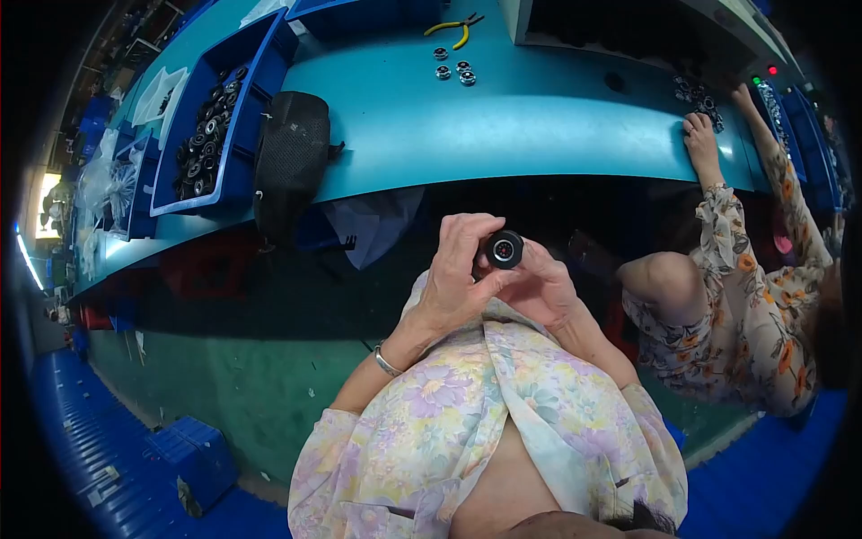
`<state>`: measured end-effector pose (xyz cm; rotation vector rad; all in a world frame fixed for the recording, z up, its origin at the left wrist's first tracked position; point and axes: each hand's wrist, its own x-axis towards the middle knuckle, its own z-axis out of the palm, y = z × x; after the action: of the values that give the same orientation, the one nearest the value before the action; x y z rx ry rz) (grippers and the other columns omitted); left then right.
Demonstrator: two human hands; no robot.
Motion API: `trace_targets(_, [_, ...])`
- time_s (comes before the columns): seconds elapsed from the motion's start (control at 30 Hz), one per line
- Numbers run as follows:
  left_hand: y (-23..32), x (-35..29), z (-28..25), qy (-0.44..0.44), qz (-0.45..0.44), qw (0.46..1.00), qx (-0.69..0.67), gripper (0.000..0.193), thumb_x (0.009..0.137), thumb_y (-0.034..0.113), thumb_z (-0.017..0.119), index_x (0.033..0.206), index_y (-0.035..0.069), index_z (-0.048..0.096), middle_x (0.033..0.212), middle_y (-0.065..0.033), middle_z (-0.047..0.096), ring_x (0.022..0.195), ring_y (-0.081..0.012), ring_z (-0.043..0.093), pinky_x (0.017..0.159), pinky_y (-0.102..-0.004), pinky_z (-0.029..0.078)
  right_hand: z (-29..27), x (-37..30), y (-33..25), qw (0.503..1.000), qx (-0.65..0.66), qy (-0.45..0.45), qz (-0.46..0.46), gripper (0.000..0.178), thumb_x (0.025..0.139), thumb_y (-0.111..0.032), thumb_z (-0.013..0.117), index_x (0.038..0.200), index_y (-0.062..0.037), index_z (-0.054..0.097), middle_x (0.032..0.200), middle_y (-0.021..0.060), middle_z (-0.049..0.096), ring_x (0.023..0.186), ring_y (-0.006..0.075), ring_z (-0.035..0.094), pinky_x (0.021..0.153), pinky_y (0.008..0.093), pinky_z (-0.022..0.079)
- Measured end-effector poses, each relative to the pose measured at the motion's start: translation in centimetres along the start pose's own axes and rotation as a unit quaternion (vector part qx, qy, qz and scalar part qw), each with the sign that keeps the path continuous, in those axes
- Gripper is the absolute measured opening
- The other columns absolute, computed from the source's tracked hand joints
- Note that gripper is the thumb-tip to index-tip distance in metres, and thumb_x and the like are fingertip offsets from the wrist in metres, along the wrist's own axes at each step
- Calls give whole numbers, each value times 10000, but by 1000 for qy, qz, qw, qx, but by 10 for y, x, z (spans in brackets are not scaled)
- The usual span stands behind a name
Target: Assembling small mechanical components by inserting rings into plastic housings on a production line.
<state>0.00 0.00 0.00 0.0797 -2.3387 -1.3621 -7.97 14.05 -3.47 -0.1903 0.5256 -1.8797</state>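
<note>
In front of my chest, off the near edge of the table, a small black toy wheel is held between my hands. A silver ring and a dark hub with red marks show on its upward face. My left hand grips it from the left, its fingers curled round the side and its thumb below. From the right, my right hand closes on the same wheel with bent fingers. Parts of both hands' fingertips are hidden behind the wheel.
On the turquoise table lie several silver wheel hubs and yellow-handled pliers. A blue bin of black wheels stands left, beside a black textured bag-like object. At right, a co-worker's hand is near small metallic parts.
</note>
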Motion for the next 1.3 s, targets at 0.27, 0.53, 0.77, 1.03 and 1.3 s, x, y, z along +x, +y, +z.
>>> trace_targets(0.27, [-3, -3, -3, 9, 62, 998, 12, 489, 648, 74, 799, 1048, 19, 524, 971, -128, 556, 910, -308, 530, 754, -375, 466, -2, 1, 20, 989, 136, -29, 44, 399, 937, -374, 554, 1168, -49, 552, 1079, 124, 600, 1035, 221, 573, 958, 440, 439])
trace_targets(0.53, [-2, -6, -4, 19, 54, 998, 32, 443, 651, 104, 798, 979, 13, 515, 901, -128, 541, 839, -297, 522, 690, -376, 449, 2, 2, 24, 983, 165, -43, 67, 486, 954, -461, 484, 1175, -32, 540, 1105, 120, 593, 1056, 230, 562, 1004, 409, 405])
trace_targets(0.77, [-2, -5, -2, 9, 30, 999, 26, 441, 627, 108, 806, 939, 13, 510, 870, -120, 528, 811, -295, 514, 665, -379, 440, 6, 3, 27, 979, 191, -8, 68, 516, 965, -501, 432, 1146, -30, 541, 1074, 109, 577, 1035, 230, 558, 1001, 393, 409])
trace_targets(1.03, [7, 1, -3, 36, 44, 998, 39, 463, 628, 81, 801, 1010, 18, 546, 980, -138, 512, 892, -304, 489, 740, -371, 443, 10, 6, 26, 980, 185, 61, 34, 408, 928, -428, 559, 1159, -92, 536, 1080, 73, 571, 1034, 213, 558, 990, 396, 424])
trace_targets(1.3, [-1, -3, -11, -2, -128, 986, -109, 429, 697, 63, 770, 1061, -4, 552, 1019, -85, 495, 857, -169, 548, 764, -269, 455, 29, 5, 20, 993, 41, 105, 34, 492, 978, -530, 392, 1118, -88, 557, 1070, 31, 567, 1007, 153, 540, 907, 352, 423])
